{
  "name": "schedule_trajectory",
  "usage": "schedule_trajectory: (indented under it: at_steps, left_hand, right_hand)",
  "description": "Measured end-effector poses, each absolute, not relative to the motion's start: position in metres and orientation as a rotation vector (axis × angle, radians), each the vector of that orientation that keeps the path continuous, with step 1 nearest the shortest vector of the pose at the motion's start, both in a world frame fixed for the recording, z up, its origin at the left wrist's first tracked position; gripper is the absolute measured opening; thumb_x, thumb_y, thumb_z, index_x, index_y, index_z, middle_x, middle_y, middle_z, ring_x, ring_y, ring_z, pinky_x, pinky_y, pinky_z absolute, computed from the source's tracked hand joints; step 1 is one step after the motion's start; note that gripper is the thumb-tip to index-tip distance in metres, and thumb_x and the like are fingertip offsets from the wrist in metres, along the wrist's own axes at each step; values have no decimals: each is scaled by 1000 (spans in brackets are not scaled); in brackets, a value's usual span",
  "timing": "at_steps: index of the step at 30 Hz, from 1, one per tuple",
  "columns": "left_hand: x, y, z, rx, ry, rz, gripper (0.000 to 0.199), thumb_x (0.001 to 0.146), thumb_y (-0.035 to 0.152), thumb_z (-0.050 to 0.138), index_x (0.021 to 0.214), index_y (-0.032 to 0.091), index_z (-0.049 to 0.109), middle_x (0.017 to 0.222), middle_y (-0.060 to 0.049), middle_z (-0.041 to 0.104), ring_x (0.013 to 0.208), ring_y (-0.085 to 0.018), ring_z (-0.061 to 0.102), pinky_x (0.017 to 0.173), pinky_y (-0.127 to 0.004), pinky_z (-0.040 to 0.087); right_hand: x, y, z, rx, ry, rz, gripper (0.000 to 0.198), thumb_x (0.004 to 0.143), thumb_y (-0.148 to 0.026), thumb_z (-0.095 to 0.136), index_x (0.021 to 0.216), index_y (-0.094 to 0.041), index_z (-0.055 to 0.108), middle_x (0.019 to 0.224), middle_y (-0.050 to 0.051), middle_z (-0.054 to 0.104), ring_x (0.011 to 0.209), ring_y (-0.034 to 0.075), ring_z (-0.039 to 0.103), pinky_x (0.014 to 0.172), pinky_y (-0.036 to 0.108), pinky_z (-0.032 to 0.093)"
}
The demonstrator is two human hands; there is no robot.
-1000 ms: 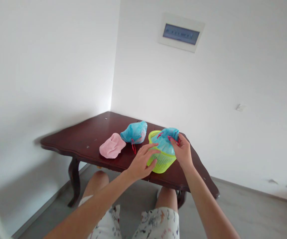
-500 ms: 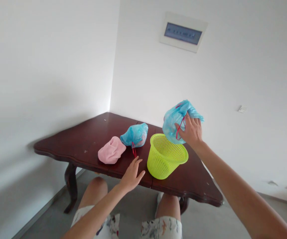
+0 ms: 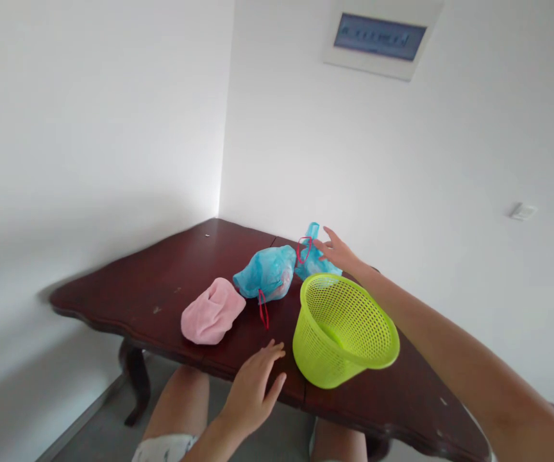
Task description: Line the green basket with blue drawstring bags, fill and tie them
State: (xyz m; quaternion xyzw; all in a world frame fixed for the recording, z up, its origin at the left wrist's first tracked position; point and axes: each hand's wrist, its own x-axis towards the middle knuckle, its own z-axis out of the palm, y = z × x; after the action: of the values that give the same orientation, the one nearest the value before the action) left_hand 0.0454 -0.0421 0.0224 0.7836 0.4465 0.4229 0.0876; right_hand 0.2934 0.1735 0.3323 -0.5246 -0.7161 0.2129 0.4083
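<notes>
Since blue drawstring bag [image 3: 316, 265] left lime mesh basket [image 3: 322, 353], it sits behind basket on counter [image 3: 171, 269] beside second blue bag [image 3: 267, 269], apparently released; my right hand [image 3: 338, 250] spread near it, left hand [image 3: 252, 386] loosely spread.

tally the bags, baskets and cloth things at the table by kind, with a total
Blue bags: 2
Yellow-green basket: 1
Pink cloth item: 1
Total: 4
</notes>
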Motion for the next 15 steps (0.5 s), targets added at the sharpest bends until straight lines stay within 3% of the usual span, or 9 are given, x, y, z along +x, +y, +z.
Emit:
schedule_trajectory:
  at_steps: [2,4,7,8,9,12,15]
  left_hand:
    - [24,-36,41,2240,1437,1424,32,117,37,62,147,37,72,164,-9,75,160,-38,67,131,-64,61]
    - [-6,-23,61,2167,1674,1572,30,114,37,68,143,34,73,165,-12,72,166,-42,59,137,-72,50]
    - [-54,3,81,2014,2177,1495,60,108,47,77,164,27,66,189,-21,44,181,-56,25,140,-89,25]
    - [-68,11,83,1969,2287,1408,66,107,51,78,167,26,65,191,-23,40,181,-58,22,139,-91,24]
    - [-80,18,82,1949,2334,1313,66,107,52,76,166,24,65,189,-24,42,179,-59,26,137,-90,28]
    - [-106,24,77,2016,2172,1200,45,107,45,66,145,22,76,160,-23,69,153,-49,61,128,-71,52]
    - [-113,1,71,1986,1982,1444,28,106,42,64,124,25,76,131,-15,77,127,-40,73,122,-60,59]
  right_hand:
    - [301,158,341,-1345,-1752,632,77,109,-60,77,169,-16,58,92,6,85,64,21,74,76,40,62]
    - [314,124,351,-1229,-1750,576,61,113,-59,69,160,-20,65,88,4,82,64,20,72,71,38,60]
    - [333,42,350,-1013,-1717,433,41,117,-58,66,143,-28,75,87,4,78,69,21,69,68,38,59]
    - [337,10,341,-980,-1687,389,35,118,-56,65,140,-31,77,87,4,77,69,22,69,68,39,59]
    - [339,-22,327,-967,-1646,333,30,119,-54,63,137,-34,79,86,4,76,69,23,68,68,41,58]
    - [338,-107,254,-1046,-1503,225,23,118,-48,62,128,-44,82,79,4,72,65,27,67,58,44,57]
    - [326,-160,161,-1234,-1382,308,25,115,-47,63,130,-59,79,82,4,75,64,32,70,56,51,61]
